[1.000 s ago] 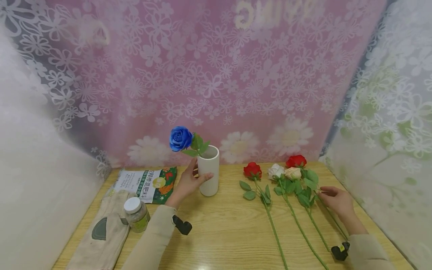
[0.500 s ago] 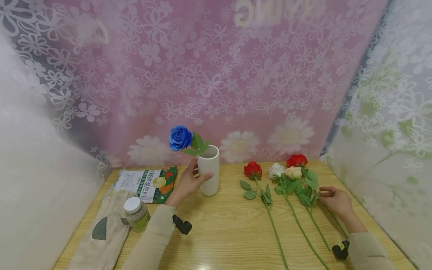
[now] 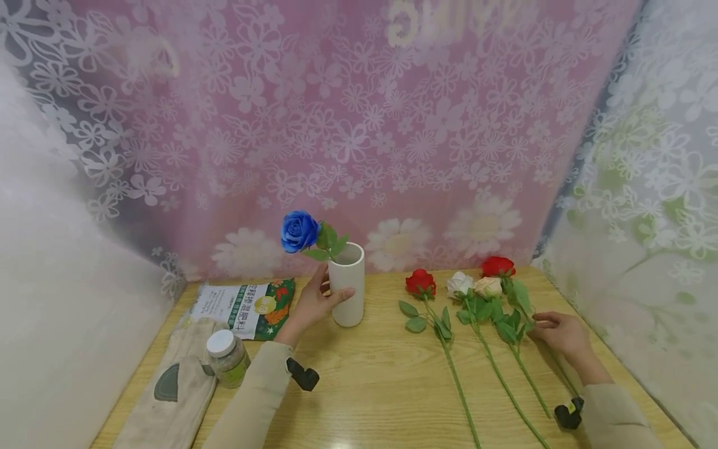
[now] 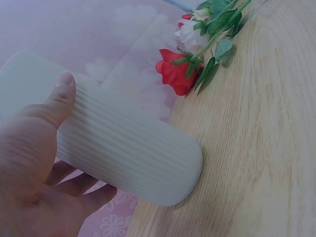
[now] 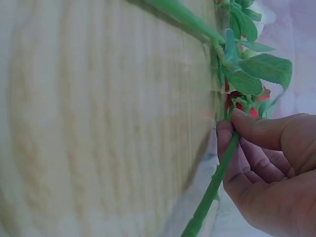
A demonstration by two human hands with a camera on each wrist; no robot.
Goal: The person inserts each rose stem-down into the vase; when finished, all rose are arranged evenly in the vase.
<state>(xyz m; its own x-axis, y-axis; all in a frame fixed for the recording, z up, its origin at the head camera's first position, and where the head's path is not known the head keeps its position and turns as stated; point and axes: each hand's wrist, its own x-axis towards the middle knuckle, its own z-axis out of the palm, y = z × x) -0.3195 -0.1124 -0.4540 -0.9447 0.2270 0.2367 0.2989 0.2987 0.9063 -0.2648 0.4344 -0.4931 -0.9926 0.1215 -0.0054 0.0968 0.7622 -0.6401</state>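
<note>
My left hand (image 3: 316, 300) grips a white ribbed vase (image 3: 351, 293) around its side, thumb across the front. In the left wrist view the vase (image 4: 129, 140) has its base on the wooden table. A blue rose (image 3: 300, 231) with green leaves leans out of the vase's mouth to the left. At the far right, my right hand (image 3: 563, 337) pinches the green stem (image 5: 213, 190) of a red rose (image 3: 498, 266) between thumb and forefinger. Left of that rose lie a peach rose (image 3: 488, 287), a white rose (image 3: 460, 284) and another red rose (image 3: 420, 282).
A printed bag (image 3: 247, 308) lies at the back left. In front of it stand a clear jar (image 3: 228, 358) with a white lid and a pair of beige gloves (image 3: 174, 390). Flower-patterned curtains (image 3: 348, 125) enclose the wooden table (image 3: 359, 386) at the back and sides.
My right hand has shifted slightly right, and the far red rose has moved a little right with it. The left hand, vase and blue rose have stayed put.
</note>
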